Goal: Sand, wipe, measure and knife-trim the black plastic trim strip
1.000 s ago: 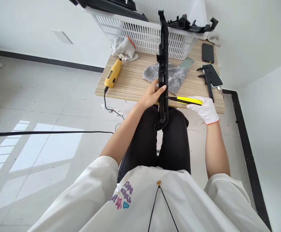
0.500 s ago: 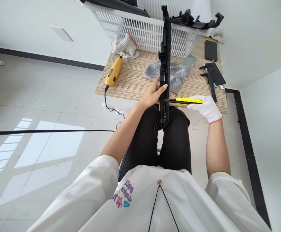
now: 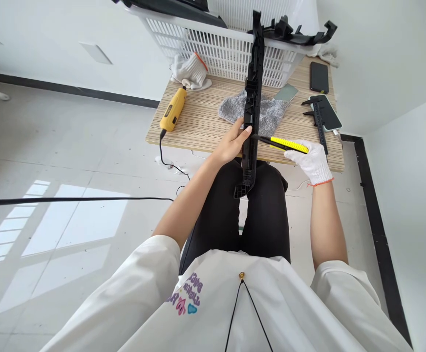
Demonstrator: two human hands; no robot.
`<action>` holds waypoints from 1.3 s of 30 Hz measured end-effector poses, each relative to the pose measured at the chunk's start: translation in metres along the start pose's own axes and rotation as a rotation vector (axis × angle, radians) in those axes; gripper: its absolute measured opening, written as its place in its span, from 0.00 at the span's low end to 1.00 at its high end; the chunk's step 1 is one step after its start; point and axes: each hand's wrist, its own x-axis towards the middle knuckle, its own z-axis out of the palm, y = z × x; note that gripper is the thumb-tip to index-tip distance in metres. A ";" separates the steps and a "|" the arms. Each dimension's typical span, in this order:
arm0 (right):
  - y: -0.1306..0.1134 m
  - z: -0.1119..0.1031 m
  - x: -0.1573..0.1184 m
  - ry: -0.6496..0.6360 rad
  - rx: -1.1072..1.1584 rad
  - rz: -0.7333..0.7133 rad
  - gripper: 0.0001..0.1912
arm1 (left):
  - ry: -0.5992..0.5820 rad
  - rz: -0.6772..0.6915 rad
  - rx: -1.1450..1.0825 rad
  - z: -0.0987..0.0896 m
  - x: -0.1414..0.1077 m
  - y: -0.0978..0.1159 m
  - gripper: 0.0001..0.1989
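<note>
My bare left hand (image 3: 232, 142) is closed around a long black plastic trim part (image 3: 250, 105), its thumb lying across the face. The part stands lengthwise before me, its lower end over my thighs and its upper end in front of the basket. In a white knit glove, my right hand (image 3: 311, 159) grips a yellow-and-black utility knife (image 3: 289, 144). The knife's dark blade points left, its tip at the right edge of the part, just beside my left thumb. Whether the blade touches the plastic I cannot tell.
A white basket (image 3: 213, 46) with black parts stands at the back of the wooden table (image 3: 198, 129). On the table lie a yellow rotary tool (image 3: 173, 110) with a cord, a white glove (image 3: 193, 71), a grey cloth (image 3: 271, 117), black calipers (image 3: 320, 124) and two phones (image 3: 319, 77).
The knife has moved up along the part and tilted, its tip now nearer my left thumb. The part's upper end has leaned to the right. My left hand keeps its hold.
</note>
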 end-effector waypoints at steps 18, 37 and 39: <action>-0.012 0.021 0.003 0.181 -0.086 -0.100 0.19 | -0.099 -0.070 -0.201 -0.001 -0.005 0.016 0.30; -0.021 0.045 0.041 0.252 -0.123 -0.148 0.18 | -0.039 -0.088 -0.194 -0.008 -0.011 0.011 0.37; -0.022 0.045 0.041 0.234 -0.090 -0.155 0.18 | 0.029 -0.119 -0.234 -0.006 -0.010 0.008 0.32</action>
